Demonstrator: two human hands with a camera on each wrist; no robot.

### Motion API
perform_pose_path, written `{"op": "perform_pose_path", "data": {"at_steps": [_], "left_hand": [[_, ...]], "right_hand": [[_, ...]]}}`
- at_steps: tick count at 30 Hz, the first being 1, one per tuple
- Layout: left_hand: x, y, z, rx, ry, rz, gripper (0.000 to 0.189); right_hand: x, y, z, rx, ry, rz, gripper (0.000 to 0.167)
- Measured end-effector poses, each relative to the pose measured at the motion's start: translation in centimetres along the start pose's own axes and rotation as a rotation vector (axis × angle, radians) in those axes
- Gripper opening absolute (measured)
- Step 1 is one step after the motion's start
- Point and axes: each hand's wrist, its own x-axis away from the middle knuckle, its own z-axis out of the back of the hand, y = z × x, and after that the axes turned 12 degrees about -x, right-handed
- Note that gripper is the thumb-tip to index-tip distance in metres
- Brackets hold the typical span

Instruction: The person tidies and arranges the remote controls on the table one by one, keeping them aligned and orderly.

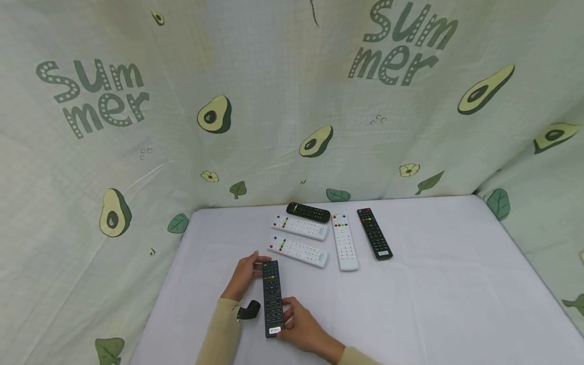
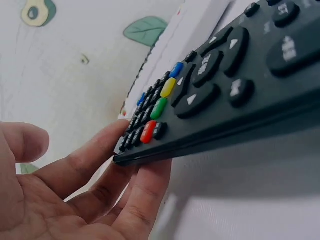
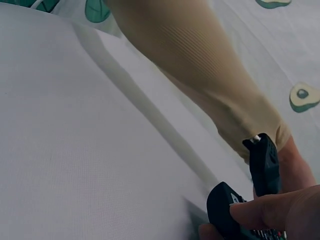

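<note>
A long black remote control is held over the near part of the table. My right hand pinches its near end, the one with a white label; in the right wrist view the thumb lies on top of that end. My left hand is at the far end. In the left wrist view, the left fingers touch the remote's end from below and behind, while the left thumb stands clear of it. Coloured buttons face up near that far end.
Beyond the hands lie two white remotes side by side and a black remote behind them. To their right are an upright-lying white remote and another black remote. A patterned curtain borders the white table.
</note>
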Motion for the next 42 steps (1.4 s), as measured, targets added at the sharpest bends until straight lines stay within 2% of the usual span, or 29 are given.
{"op": "perform_pose_path", "data": {"at_steps": [9,15,28,31,35,38,42], "left_hand": [[-0.2,-0.3,0.7,-0.081,0.023,0.016,0.061],[-0.6,-0.4,0.6,-0.149,0.046,0.056,0.060],[-0.4,-0.3,0.4,-0.262,0.057,0.074,0.056],[-0.4,-0.4,0.3,-0.275,0.068,0.072,0.054],[-0.4,-0.3,0.1,-0.285,0.117,0.030,0.048],[-0.6,0.0,0.0,-0.282,0.155,-0.024,0.044],[-0.8,0.9,-0.3,-0.244,0.169,-0.073,0.041]], "right_hand": [[-0.8,-0.2,-1.4,0.012,0.017,0.018,0.072],[-1.3,0.1,-2.2,0.005,0.019,0.023,0.077],[-1.3,-0.2,-2.4,0.069,0.023,0.021,0.086],[-0.9,-0.2,-1.8,0.081,0.028,0.034,0.083],[-0.2,-0.4,0.2,0.105,0.071,0.090,0.075],[0.5,-0.7,2.3,0.117,0.128,0.124,0.068],[1.7,-1.5,5.4,0.143,0.235,0.154,0.059]]}}
